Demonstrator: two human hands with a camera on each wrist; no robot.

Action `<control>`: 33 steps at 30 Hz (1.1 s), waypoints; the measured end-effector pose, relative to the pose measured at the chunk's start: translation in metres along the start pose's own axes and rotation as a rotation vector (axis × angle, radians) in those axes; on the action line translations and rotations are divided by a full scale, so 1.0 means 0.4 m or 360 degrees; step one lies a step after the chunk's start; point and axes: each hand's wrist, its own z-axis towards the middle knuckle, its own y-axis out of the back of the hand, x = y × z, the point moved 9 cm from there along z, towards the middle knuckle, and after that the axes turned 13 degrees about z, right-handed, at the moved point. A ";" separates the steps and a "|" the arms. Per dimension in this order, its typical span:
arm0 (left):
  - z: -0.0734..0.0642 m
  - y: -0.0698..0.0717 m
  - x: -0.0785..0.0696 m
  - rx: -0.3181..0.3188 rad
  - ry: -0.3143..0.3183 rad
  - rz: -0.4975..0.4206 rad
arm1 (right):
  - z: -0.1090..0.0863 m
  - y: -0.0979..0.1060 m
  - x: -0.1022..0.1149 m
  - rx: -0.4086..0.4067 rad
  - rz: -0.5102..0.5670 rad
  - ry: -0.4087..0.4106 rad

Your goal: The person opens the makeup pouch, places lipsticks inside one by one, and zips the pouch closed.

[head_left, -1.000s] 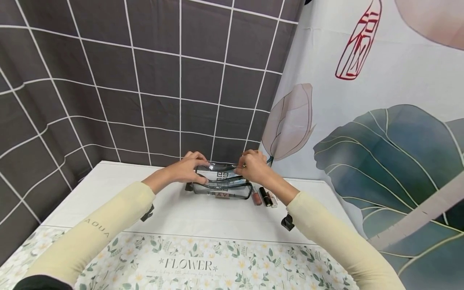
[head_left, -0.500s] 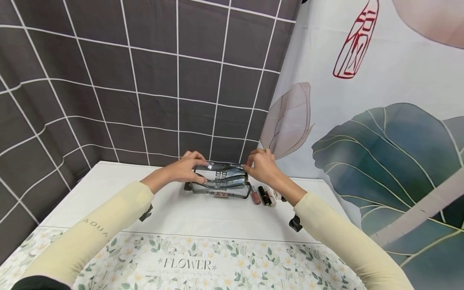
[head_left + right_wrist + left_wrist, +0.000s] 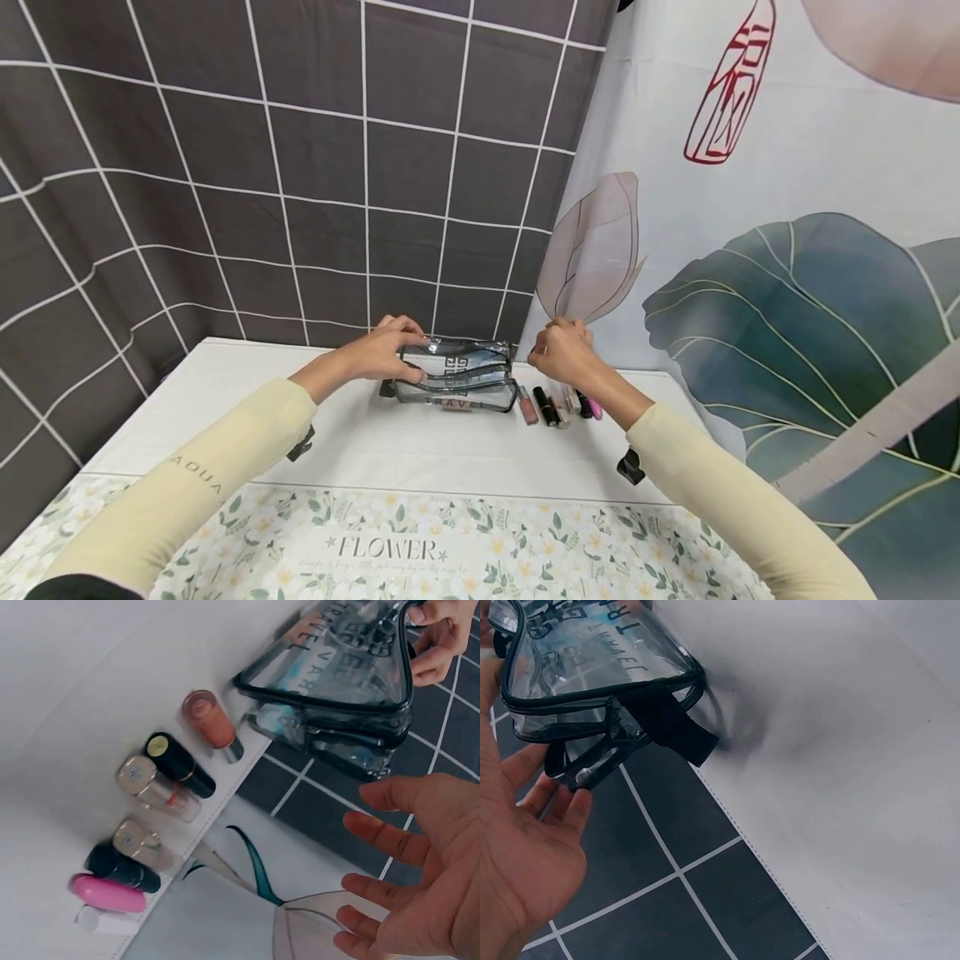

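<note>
A clear travel pouch (image 3: 456, 393) with black trim and printed letters stands at the back of the white table, its black-trimmed top edges spread apart. My left hand (image 3: 386, 350) holds its left end, thumb at the front edge and fingers behind. In the left wrist view, a black tab (image 3: 667, 727) sticks out from that end. My right hand (image 3: 564, 352) is just right of the pouch, near the row of lip cosmetics. In the right wrist view its fingers spread with nothing between them. Nearest the pouch lies a coral lip gloss (image 3: 210, 724), then a black lipstick tube (image 3: 180, 765).
Farther along the row lie clear-capped tubes (image 3: 157, 789), another black tube (image 3: 124, 868), a pink tube (image 3: 109, 892) and a white one (image 3: 109, 921). Behind the table hang a dark grid cloth (image 3: 300, 167) and a leaf-print cloth (image 3: 787, 292). A floral mat (image 3: 390, 550) covers the front.
My right hand has let go of the pouch's top edge and moved right, uncovering more tubes in the row. My left hand stays on the pouch's left end.
</note>
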 end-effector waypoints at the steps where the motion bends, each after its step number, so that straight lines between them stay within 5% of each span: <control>1: -0.001 -0.001 0.000 0.0004 0.0000 -0.0001 | -0.002 -0.001 -0.010 0.0009 0.0000 -0.0023; 18: -0.009 -0.002 0.001 0.0011 0.0000 -0.0015 | -0.021 -0.020 -0.179 0.0132 -0.0071 -0.0326; 33: -0.004 0.002 -0.004 0.0007 -0.0025 -0.0022 | -0.050 -0.021 -0.267 0.0257 -0.0230 -0.0621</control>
